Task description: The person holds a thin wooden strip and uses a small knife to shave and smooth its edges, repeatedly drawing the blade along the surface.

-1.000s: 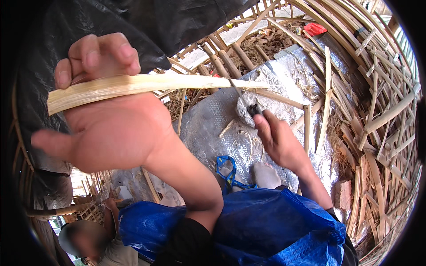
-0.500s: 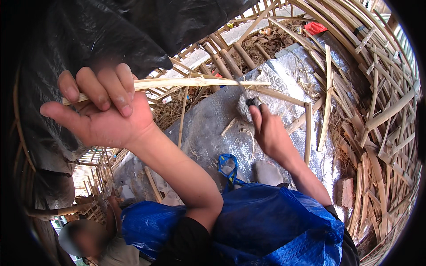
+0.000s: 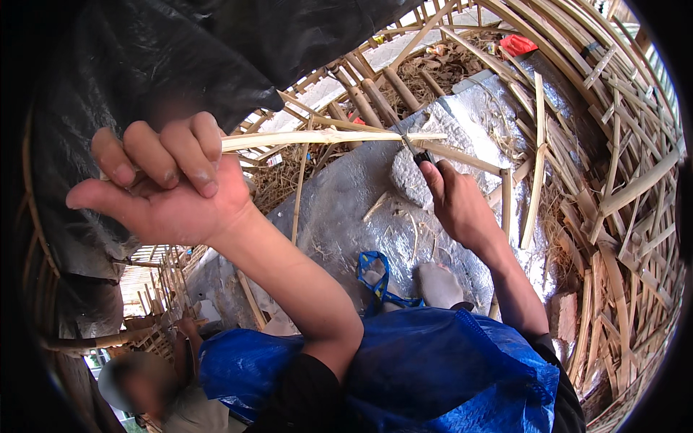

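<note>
A pale bamboo strip (image 3: 310, 137) runs nearly level across the upper middle. My left hand (image 3: 170, 177), palm up with fingers curled, is closed on its left end, which the fingers hide. My right hand (image 3: 462, 206) grips the dark handle of a knife (image 3: 421, 155), thumb along the handle. The thin blade meets the strip a little short of its right end. Below the knife lies a rough, pale grey stone block (image 3: 413, 180).
A silvery sheet (image 3: 325, 202) with fibre scraps covers the ground. Split bamboo strips (image 3: 621, 195) crowd the right side. Black plastic sheeting (image 3: 166, 58) hangs upper left. A blue plastic sheet (image 3: 433, 353) covers my lap. Another person (image 3: 195, 415) sits lower left.
My right hand with the knife has shifted slightly right and up, toward the strip's right end. The left hand stays almost in place.
</note>
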Demonstrator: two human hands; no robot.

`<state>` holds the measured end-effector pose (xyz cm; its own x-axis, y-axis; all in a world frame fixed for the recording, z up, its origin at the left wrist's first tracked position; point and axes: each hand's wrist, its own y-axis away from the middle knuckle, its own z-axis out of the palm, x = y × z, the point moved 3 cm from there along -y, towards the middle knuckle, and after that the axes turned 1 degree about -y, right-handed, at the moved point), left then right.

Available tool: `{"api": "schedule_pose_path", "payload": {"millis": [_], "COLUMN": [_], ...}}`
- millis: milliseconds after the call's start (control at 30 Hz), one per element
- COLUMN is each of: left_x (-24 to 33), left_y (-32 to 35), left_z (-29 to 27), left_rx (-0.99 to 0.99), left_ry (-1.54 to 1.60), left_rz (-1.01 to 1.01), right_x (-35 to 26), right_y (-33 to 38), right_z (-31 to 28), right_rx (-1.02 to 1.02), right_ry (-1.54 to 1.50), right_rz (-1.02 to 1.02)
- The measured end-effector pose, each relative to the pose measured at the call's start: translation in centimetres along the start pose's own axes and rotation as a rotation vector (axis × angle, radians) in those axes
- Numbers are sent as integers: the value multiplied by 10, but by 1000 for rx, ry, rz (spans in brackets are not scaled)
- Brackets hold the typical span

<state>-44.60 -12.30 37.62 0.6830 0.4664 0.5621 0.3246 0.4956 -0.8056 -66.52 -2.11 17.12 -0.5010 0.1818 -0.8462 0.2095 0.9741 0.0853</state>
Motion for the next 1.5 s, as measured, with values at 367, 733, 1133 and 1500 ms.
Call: {"api": "schedule_pose_path", "payload": {"millis": [367,733,1133,1500], "left_x": [43,32,-7,10], "left_y": [-2,4,23,18], "left_z": [33,22,-4,5], "left_rx": [-66,289,715,532], "left_ry": [190,260,238,224], "left_rz": [100,154,-63,-44], "right_x": [17,26,1,22], "right_y": [16,-7,8,7], "right_z": [-22,-52,-56,-55], "right_rx": [170,486,503,573], "right_ry": [-138,41,164,183], "right_rz": [14,46,-68,-153]}}
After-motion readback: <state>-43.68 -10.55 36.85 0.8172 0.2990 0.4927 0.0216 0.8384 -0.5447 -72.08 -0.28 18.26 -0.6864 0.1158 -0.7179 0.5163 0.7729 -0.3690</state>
